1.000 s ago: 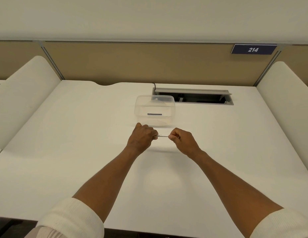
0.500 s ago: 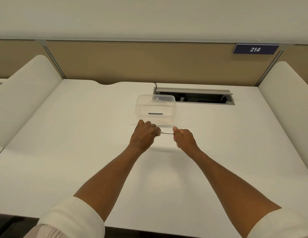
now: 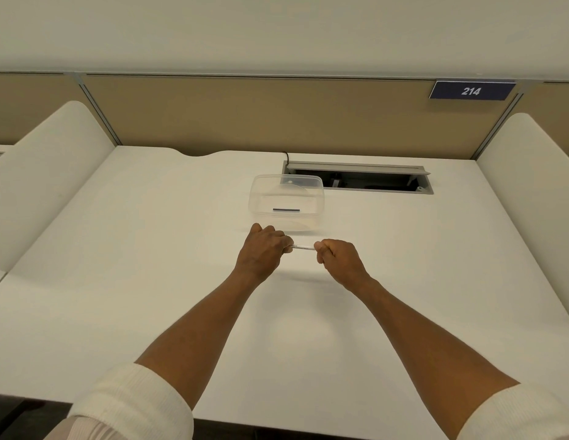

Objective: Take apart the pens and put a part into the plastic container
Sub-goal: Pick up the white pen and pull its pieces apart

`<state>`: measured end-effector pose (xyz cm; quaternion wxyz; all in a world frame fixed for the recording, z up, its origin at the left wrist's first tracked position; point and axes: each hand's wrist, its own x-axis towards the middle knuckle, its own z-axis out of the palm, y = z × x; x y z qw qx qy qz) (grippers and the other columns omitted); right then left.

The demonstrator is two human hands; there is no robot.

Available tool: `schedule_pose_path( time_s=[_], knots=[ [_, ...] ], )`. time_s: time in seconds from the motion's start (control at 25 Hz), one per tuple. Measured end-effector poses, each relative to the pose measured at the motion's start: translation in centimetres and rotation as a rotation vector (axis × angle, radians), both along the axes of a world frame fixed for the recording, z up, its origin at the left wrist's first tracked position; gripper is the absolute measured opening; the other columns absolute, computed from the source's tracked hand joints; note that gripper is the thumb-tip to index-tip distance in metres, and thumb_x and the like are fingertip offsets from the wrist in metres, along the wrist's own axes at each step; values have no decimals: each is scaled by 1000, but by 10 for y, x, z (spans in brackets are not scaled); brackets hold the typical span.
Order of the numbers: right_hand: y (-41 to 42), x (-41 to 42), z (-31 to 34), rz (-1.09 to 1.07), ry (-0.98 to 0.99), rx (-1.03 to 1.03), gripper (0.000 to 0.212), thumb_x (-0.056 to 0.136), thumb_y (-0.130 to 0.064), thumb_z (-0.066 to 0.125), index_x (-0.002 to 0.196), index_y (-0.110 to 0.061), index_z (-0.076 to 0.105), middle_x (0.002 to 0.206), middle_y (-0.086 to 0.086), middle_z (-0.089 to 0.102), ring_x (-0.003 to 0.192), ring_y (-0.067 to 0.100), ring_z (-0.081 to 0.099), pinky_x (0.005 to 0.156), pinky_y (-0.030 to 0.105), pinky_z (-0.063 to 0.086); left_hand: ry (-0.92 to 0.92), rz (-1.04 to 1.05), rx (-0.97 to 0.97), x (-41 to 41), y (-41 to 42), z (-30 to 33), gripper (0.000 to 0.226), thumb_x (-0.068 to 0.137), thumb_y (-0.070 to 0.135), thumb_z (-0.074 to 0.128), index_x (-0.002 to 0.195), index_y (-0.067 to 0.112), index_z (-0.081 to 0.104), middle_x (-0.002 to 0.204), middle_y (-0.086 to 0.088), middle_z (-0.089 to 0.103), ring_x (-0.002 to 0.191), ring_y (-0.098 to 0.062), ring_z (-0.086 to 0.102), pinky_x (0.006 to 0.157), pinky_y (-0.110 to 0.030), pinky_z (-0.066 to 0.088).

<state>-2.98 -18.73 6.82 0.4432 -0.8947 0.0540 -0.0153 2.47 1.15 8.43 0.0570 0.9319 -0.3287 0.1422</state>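
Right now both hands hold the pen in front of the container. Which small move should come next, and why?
Probably pull the hands straight apart. The left hand and right hand each grip one end of the pen, with only a short stretch showing between them. The plastic container sits open just behind, one dark part already inside.

One pen (image 3: 303, 247), one container (image 3: 286, 198), two hands.

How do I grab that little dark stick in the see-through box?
Probably by its middle, from straight above through the open top of the plastic container. The dark pen part lies flat and sideways on the bottom, so pinch its long sides with two fingertips.
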Motion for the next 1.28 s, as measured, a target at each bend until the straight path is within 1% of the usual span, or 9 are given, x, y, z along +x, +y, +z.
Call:
schedule_pose_path(
  time_s=[0.08,0.16,0.28,0.4,0.52,0.72,0.92,1.12,1.28],
  knots=[
    [2,1,3,-24,46,28,51,102,-32,44,53,-19,47,47,-9,47,49,11,42,56,28,35,-5,-6,-7,0,-1,0,11,85,15,70,77,22,68,63,4,63,62,-22,50,63,-30,24],
    [5,4,4,-81,138,172,54,102,-37,42,52,-16,44,41,-10,41,44,14,38,52,27,34,-11,-11,-7,1,-1,0,11,86,15,69,77,22,68,63,5,63,62,-22,50,63,-30,23],
    [6,4,3,-110,193,334,53,102,-41,42,59,-11,52,45,-5,46,41,14,40,50,27,36,-16,-10,-2,1,-2,1,11,86,15,69,77,22,68,63,4,63,62,-22,50,64,-30,23],
    [3,3,-1,-77,70,257,35,100,-34,49,78,-11,61,64,2,61,55,14,51,59,31,45,-27,1,-2,2,-2,2,9,86,16,70,78,21,68,64,4,64,62,-23,51,64,-31,23],
    [0,4,-3,-50,-15,186,15,93,-23,58,80,-16,63,68,-2,64,62,11,54,63,30,47,-14,6,4,2,0,1,10,88,17,67,79,22,68,66,4,65,64,-23,50,64,-31,23],
    [-1,10,-5,-76,31,100,26,93,-24,56,69,-20,65,57,-5,57,57,14,50,60,30,42,1,12,4,-2,-2,-2,11,85,17,71,76,23,68,61,5,60,63,-22,50,63,-31,24],
    [-3,5,-6,-11,1,71,18,91,-24,63,74,-19,63,61,-6,60,59,13,51,59,29,43,25,36,-26,-1,-1,-3,10,88,18,67,80,23,69,68,5,66,67,-23,53,65,-31,22],
    [-3,3,-10,-11,-15,-47,36,95,-32,53,61,-23,58,54,-7,54,55,16,48,58,35,43,10,17,-10,-2,-1,0,12,85,17,70,75,23,67,61,4,61,63,-22,50,63,-30,23],
    [-1,2,-6,-12,77,99,50,102,-34,43,56,-18,52,48,-6,50,48,16,44,58,31,40,-6,-8,-4,-2,-2,2,10,86,20,70,77,23,69,62,4,63,64,-22,51,64,-30,23]
  ],
)
